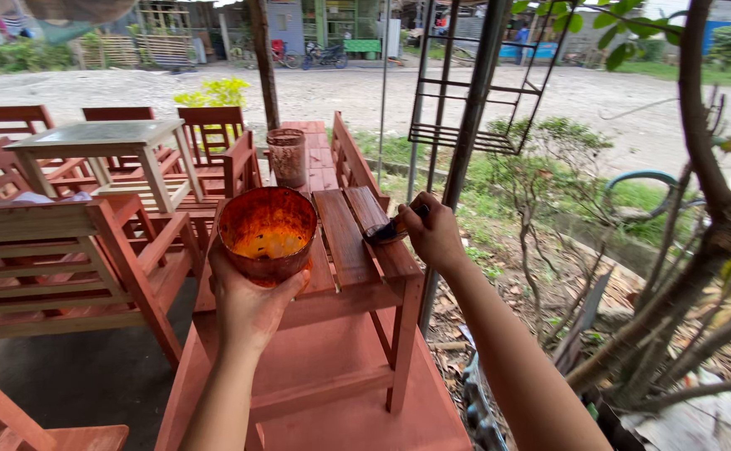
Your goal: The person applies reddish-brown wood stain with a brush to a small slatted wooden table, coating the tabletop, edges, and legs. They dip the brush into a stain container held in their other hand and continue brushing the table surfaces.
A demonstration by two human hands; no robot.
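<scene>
Outdoors, the left hand (248, 305) cups an orange-stained bowl (267, 231) from below — the right hand (434, 234) pinches a paintbrush (389, 229) against the reddish wooden bench (350, 242) slat.

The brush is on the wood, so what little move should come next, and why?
Probably draw the brush along the slat toward the person. The right hand holds it with bristles on that slat, which looks darker and wetter near the brush, while the left hand holds the stain bowl close by.
</scene>
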